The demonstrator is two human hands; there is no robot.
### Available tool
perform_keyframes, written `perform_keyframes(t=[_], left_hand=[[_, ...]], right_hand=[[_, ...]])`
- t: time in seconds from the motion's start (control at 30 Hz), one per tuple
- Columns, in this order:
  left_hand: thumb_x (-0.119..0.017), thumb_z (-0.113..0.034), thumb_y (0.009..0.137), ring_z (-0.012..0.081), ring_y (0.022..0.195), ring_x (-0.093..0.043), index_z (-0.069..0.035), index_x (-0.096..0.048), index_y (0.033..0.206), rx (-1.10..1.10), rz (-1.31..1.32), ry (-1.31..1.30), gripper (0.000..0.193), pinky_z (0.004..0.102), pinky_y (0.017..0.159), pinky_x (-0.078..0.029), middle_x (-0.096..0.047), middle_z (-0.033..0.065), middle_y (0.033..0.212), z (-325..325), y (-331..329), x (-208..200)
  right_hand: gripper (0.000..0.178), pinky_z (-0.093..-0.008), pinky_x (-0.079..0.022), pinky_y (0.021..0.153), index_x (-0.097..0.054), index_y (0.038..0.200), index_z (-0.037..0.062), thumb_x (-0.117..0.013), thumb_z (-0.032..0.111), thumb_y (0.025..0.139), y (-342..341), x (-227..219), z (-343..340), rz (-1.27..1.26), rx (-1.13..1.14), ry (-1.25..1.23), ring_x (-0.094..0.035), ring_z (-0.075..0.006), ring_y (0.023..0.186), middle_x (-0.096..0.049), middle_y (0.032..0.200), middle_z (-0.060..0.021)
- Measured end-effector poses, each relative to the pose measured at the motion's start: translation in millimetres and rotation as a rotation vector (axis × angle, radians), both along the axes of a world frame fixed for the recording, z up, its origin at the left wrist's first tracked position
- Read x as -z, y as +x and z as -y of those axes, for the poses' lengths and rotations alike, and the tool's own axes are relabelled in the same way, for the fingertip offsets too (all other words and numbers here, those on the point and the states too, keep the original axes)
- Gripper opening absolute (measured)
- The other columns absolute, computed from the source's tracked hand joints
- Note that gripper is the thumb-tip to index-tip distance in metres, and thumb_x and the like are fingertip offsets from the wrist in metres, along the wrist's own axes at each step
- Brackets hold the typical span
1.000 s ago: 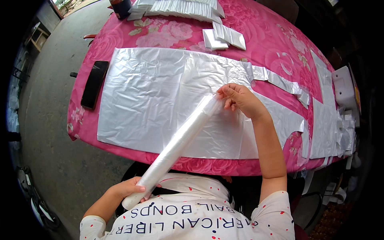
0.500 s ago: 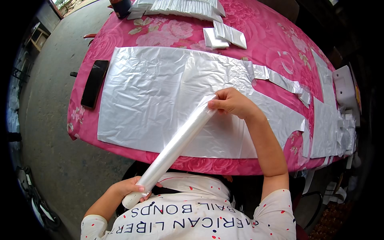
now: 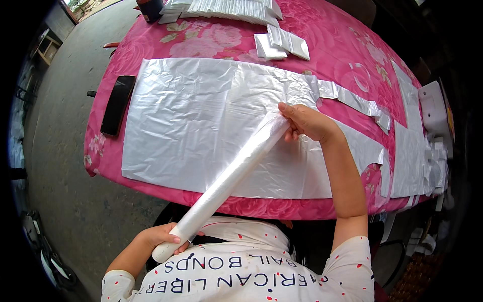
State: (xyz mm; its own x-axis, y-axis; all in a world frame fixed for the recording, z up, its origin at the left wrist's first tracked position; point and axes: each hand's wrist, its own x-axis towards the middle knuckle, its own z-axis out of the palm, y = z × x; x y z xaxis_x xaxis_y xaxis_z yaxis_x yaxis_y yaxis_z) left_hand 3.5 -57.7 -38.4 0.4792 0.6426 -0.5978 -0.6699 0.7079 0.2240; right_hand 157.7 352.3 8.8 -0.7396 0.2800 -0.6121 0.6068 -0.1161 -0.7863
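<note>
A long, slim roll of thin white plastic film (image 3: 221, 183) slants between my two hands, over the near edge of the table. My left hand (image 3: 162, 236) is wrapped round its lower end, close to my shirt. At the upper end my right hand (image 3: 307, 122) grips the film, thumb on top and fingers curled beneath, partly hidden. Under the roll lies a large flat silvery-white plastic bag (image 3: 176, 116), wrinkled, with cut-out handle strips (image 3: 354, 98) stretching to the right.
A black phone (image 3: 118, 105) lies by the bag's left edge on the pink floral tablecloth (image 3: 201, 43). Folded plastic packets (image 3: 282, 43) and a long stack of them (image 3: 231, 11) sit at the back, beside a dark jar (image 3: 150, 9). More plastic sheets (image 3: 408, 161) lie at right.
My right hand has shifted slightly right and up, its thumb now raised higher on the roll's end. The roll's upper end moved with it; my left hand stays about where it was.
</note>
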Motion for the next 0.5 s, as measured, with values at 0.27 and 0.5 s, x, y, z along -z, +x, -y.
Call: perform_keyframes(t=[0.27, 0.5], left_hand=[[-0.074, -0.026, 0.066, 0.0116, 0.056, -0.054, 0.006, -0.04, 0.127, 0.002, 0.004, -0.005, 0.076, 0.0238, 0.055, -0.043, -0.056, 0.0057, 0.063, -1, -1, -2], [-0.075, -0.024, 0.066, 0.0128, 0.063, -0.059, 0.007, -0.04, 0.127, 0.039, 0.023, 0.009, 0.076, 0.0247, 0.061, -0.048, -0.059, 0.0062, 0.072, 14, -12, 6]], right_hand=[[0.034, -0.0192, -0.039, 0.047, -0.064, 0.08, 0.0002, -0.062, 0.034, 0.085, -13, -5, 15, -0.008, -0.083, 0.192, -0.053, -0.0069, 0.053, -0.058, 0.065, -0.0028], [0.024, -0.0197, -0.038, 0.049, -0.065, 0.08, 0.0004, -0.065, 0.024, 0.083, 9, 5, -22, -0.04, 0.071, 0.322, -0.048, -0.004, 0.053, -0.057, 0.063, 0.0013]])
